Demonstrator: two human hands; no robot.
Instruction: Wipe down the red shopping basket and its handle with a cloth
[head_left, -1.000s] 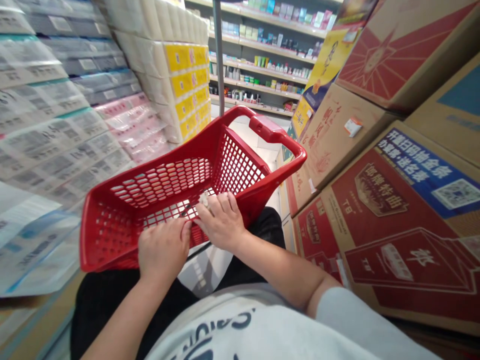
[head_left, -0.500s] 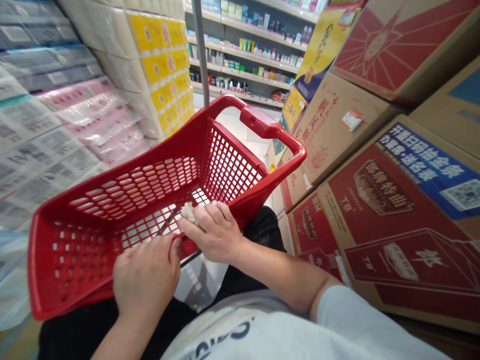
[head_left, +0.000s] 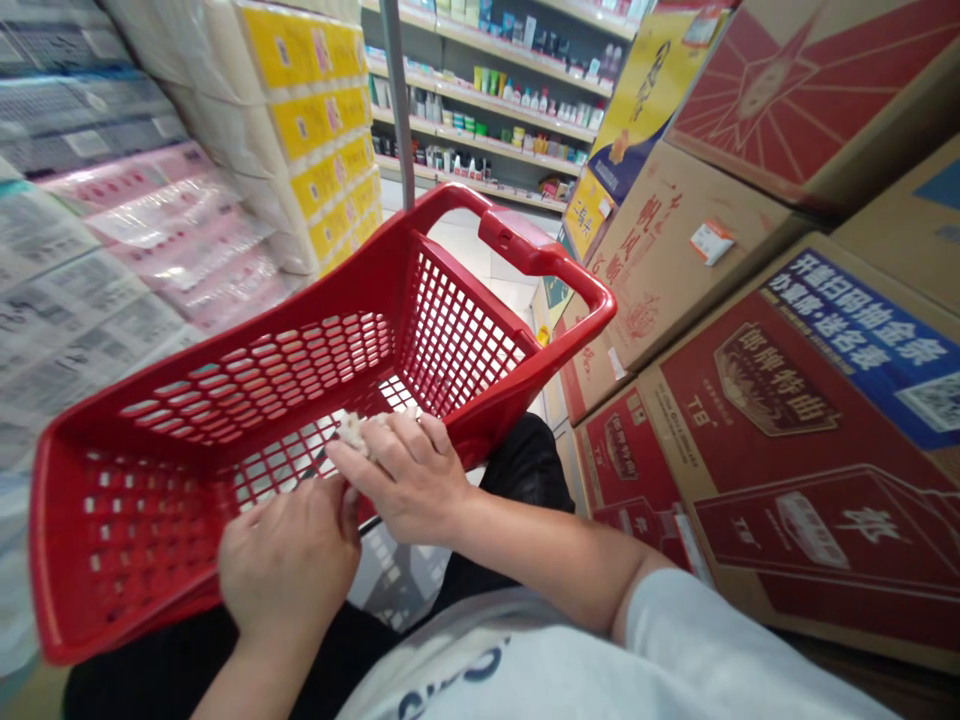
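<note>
A red plastic shopping basket [head_left: 285, 340] with latticed walls and a handle at its far right end lies tilted across my lap. On its near rim, left of the middle, my left hand [head_left: 292, 555] is closed with its fingers wrapped over the edge. My right hand [head_left: 409, 470] rests on the same rim just to the right, fingers curled over a crumpled off-white cloth [head_left: 352, 434]. The cloth pokes out beyond the fingertips, over the basket's inside. Nothing lies in the visible part of the basket.
Stacked cartons [head_left: 780, 400] stand close on the right. Wrapped paper packs [head_left: 187, 230] and yellow-labelled packs [head_left: 322, 130] are piled on the left. A grey pole [head_left: 400, 110] rises behind the basket. Shelves [head_left: 510, 90] of bottles and tubes stand farther back.
My right hand and the cloth have moved left along the rim, closer to my left hand. The basket's left end has shifted slightly left and down in view.
</note>
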